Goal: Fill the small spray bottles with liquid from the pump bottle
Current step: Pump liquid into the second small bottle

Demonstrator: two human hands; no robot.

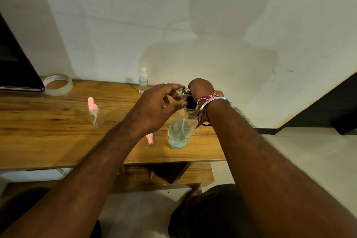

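Right hand [201,88] sits on top of the pump bottle [179,131], fingers curled over the pump head [186,92]; what lies beneath the palm is hidden. Left hand [154,110] is at the spout, fingers and thumb curled around a small clear item held against it, probably a small spray bottle, though it is too hidden to confirm. Judgement: the filling step is under way, one press at a time.

Pump bottle stands on the wooden table [58,141] near its right front edge; clear body, a low level of pale liquid at the bottom, dip tube visible.

Clear spray bottle with white top [143,81] stands at the back edge, capped, partly filled with clear liquid; judged done. Pink-topped bottle [94,112] stands well left, sprayer resting crooked in its neck, appears empty; judged still to fill. A loose pink sprayer piece [149,139] lies just beside the pump bottle's base.

Tape roll [58,84] sits at the far left corner, not involved
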